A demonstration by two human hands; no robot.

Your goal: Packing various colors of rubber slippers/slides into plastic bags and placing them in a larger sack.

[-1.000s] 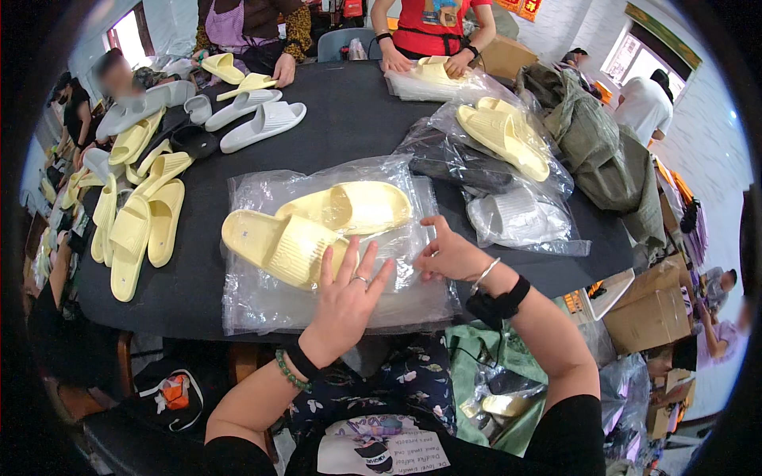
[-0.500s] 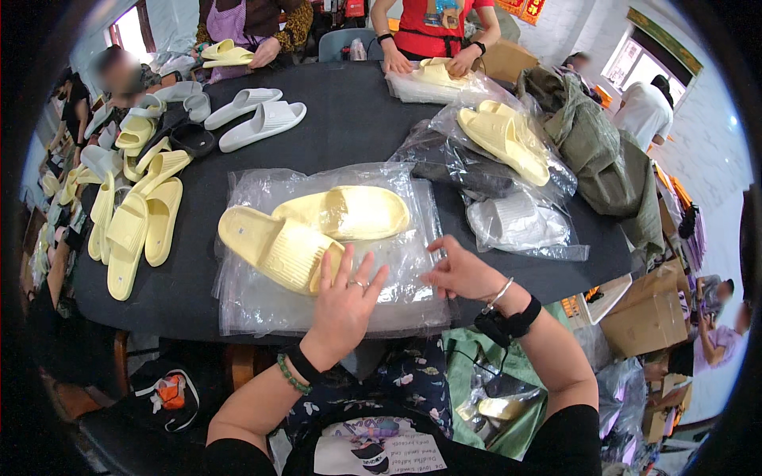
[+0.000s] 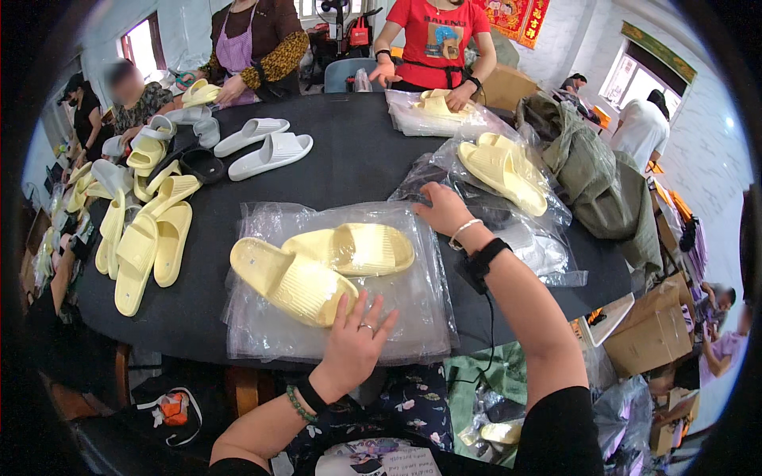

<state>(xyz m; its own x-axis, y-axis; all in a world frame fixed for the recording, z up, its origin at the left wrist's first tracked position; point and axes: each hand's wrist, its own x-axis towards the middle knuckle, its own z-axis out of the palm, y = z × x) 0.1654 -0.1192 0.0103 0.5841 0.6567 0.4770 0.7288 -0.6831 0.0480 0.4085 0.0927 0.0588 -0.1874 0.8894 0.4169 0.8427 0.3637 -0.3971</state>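
A pair of pale yellow ribbed slippers lies in front of me on a stack of clear plastic bags (image 3: 270, 341). The near slipper (image 3: 302, 287) slants with its toe toward my left hand (image 3: 355, 346). That hand is open, palm down on the bags, its fingertips at the slipper's toe. Behind it the other slipper (image 3: 353, 248) looks glossy, under clear film. My right hand (image 3: 443, 211) reaches to the far right corner of the bags, fingers curled and seemingly pinching the plastic edge there. The exact hold is partly hidden.
Loose yellow slippers (image 3: 136, 262) crowd the table's left side, with white slippers (image 3: 270, 155) behind. Bagged yellow slippers (image 3: 504, 170) and a bagged white pair (image 3: 528, 250) lie right, beside a dark green sack (image 3: 587, 151). Two people stand across the black table (image 3: 341, 155).
My right hand has moved farther away along the bags to their far corner, its fingers curling. The left hand stays by the slipper's toe. The whole view has shifted slightly.
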